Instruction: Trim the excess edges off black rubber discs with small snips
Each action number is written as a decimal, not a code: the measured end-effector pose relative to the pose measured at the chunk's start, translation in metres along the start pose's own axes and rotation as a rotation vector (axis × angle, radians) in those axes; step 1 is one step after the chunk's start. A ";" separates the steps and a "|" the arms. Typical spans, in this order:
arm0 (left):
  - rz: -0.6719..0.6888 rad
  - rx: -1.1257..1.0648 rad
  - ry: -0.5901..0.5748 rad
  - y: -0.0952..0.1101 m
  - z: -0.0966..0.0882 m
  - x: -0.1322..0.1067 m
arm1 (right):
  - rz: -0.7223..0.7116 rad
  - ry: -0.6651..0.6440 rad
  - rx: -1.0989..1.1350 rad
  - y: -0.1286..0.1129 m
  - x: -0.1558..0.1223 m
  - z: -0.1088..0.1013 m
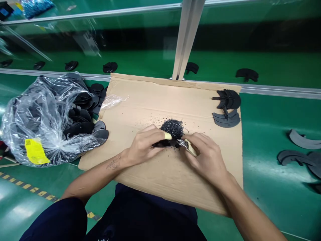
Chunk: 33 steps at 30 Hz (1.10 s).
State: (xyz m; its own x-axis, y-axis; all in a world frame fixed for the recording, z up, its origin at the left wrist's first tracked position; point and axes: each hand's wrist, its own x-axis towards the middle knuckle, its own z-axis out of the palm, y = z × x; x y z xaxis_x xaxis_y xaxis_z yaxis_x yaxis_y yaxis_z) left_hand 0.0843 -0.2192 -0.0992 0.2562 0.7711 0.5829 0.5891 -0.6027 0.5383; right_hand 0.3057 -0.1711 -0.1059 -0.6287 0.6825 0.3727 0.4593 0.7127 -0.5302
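Note:
My left hand (144,145) grips a flat black plastic part (163,143) low over a sheet of cardboard (160,174); a yellowish cot covers one fingertip. My right hand (205,155) is closed on a small metal cutting tool (185,144) whose tip meets the part's edge. Just behind the two hands lies a small pile of black plastic shavings (173,128). Most of the part is hidden under my left fingers.
A clear plastic bag (42,120) with a yellow label, spilling several black parts (86,113), lies at the left. A stack of black parts (227,107) sits on the cardboard's far right corner. More parts (301,150) lie on the green table and on the conveyor (247,74). A metal post (187,38) rises behind.

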 end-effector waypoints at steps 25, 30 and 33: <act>0.027 -0.202 -0.118 -0.006 0.000 -0.005 | -0.165 0.024 -0.097 0.005 -0.001 -0.007; 0.028 -0.248 -0.131 -0.004 0.000 -0.006 | -0.212 0.027 -0.165 0.003 -0.001 -0.006; 0.024 -0.271 -0.146 -0.003 0.000 -0.006 | -0.221 0.036 -0.196 0.002 -0.002 -0.006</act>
State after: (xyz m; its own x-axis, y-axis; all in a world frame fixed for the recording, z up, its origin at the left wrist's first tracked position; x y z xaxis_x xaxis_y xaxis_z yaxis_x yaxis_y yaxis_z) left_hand 0.0814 -0.2218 -0.1045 0.3866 0.7657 0.5141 0.3608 -0.6386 0.6797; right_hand 0.3114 -0.1696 -0.1034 -0.7062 0.5099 0.4912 0.4285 0.8601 -0.2769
